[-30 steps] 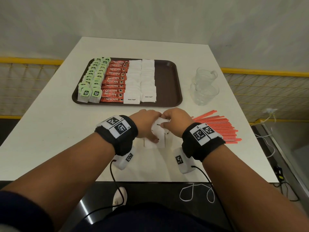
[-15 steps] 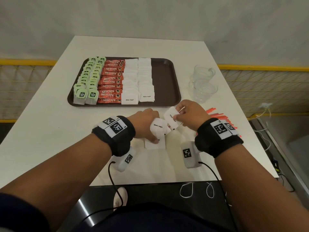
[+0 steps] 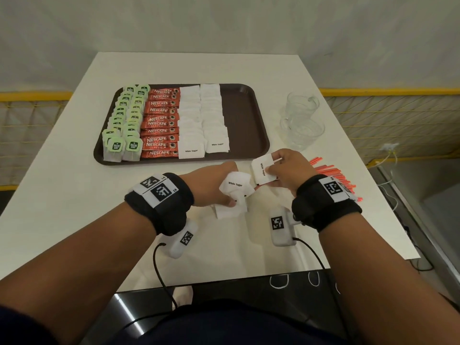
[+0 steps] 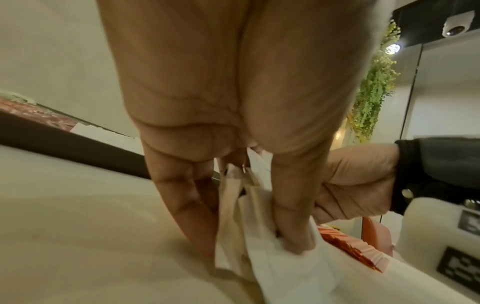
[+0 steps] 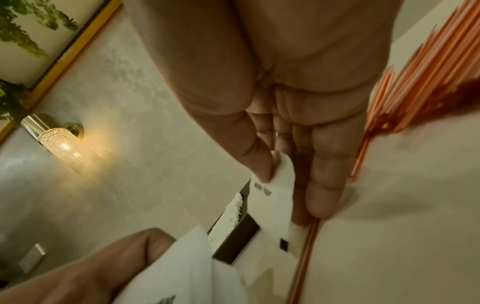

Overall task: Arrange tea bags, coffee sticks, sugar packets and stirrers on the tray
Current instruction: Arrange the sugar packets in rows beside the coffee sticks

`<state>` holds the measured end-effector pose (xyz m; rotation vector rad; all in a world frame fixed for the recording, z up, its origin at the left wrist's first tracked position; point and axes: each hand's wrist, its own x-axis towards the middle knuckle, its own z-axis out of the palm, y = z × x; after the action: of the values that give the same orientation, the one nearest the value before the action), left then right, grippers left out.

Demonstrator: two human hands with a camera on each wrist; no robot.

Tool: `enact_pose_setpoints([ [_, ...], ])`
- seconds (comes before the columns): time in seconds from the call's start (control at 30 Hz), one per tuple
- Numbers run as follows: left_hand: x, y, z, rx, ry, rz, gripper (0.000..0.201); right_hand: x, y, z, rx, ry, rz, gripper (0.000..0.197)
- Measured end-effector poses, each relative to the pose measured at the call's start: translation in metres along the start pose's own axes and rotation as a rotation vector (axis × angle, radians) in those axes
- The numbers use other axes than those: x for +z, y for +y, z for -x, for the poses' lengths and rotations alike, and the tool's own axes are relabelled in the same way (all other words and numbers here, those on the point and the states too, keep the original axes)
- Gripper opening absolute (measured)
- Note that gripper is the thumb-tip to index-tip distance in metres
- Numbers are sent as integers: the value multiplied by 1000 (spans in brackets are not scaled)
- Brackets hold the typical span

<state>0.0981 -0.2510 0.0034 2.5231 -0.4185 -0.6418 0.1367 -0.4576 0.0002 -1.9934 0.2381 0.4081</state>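
- Left hand (image 3: 211, 185): bare, with a thick black wristband (image 3: 159, 202) behind it carrying two white tags printed with black square codes.
- Under that wrist hangs a small white camera box (image 3: 183, 239) with its own code tag; a thin black cable (image 3: 159, 267) runs from it toward the near edge.
- Right hand (image 3: 286, 170): bare, with a matching black band (image 3: 326, 202) and tags.
- A second white box (image 3: 282, 226) with a black cable sits below it.
- Dark sleeves at the upper arms.
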Motion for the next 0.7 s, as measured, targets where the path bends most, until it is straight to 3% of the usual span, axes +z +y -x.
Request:
enact_pose_setpoints([
  [0.13,-8,-14,1,-5,1,69,48,-4,-10,3,-66,18,49,33],
  [0.23,-16,-23,4,-24,45,135,52,-3,-23,3,-117,4,87,26],
  [0.4,-41,-40,5,-66,158,207,63,12,-43,-10,-164,13,94,16],
  [0.53,-65,-56,7,-105,287,377,57,26,-57,-26,-231,55,125,17],
  [0.7,-86,-82,12,-157,378,566,67,45,-81,-47,-361,-23,519,30],
])
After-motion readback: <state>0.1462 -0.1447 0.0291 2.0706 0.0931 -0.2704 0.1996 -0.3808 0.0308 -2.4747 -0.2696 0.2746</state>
